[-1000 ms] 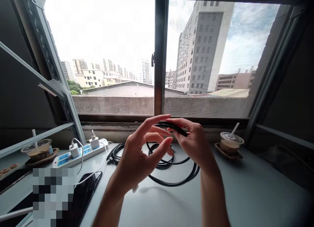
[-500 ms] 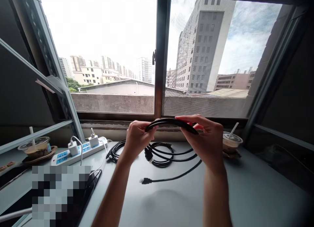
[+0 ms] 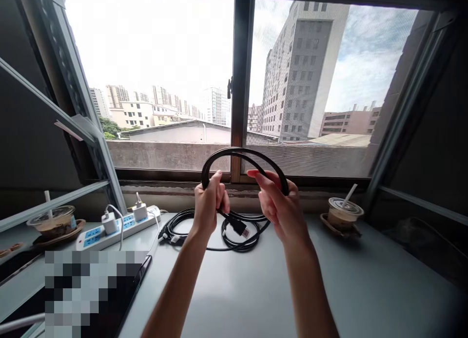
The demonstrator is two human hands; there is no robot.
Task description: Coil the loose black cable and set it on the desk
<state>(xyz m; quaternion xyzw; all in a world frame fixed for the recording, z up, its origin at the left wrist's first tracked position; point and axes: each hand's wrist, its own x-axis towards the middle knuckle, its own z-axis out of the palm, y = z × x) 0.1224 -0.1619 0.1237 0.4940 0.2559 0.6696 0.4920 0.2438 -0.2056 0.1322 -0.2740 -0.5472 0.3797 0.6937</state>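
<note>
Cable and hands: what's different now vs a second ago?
The left hand, spread open a second ago, is now closed on the black cable; the right hand still holds it. The held stretch has risen and bowed into an arch above both hands. Unchanged: the power strip and the drink cup on the right.

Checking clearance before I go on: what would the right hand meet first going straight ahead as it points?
Apart from the black cable it holds, the right hand would probably meet the window's middle post, though depth is unclear from this one view.
</note>
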